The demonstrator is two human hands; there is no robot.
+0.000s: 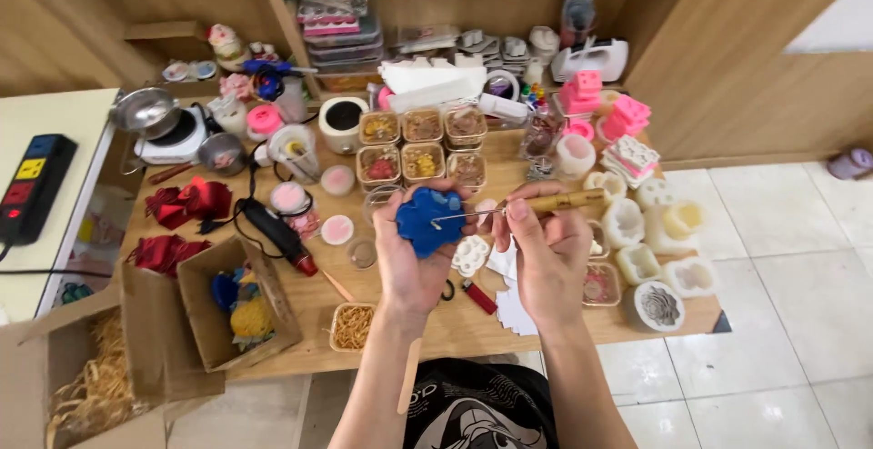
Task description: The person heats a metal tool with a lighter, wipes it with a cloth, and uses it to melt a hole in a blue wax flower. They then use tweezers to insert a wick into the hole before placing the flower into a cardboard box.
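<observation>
The left hand (411,258) is gripping a blue flower (429,220) up above the table (455,322), tilting it toward the face so the right hand (550,254), pinching a wooden-handled pick (536,204), is reaching it with the wire tip.

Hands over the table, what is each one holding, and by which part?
The left hand grips a blue flower-shaped piece by its lower edge. The right hand pinches a wooden-handled tool by its handle, its thin metal tip toward the blue piece.
</observation>
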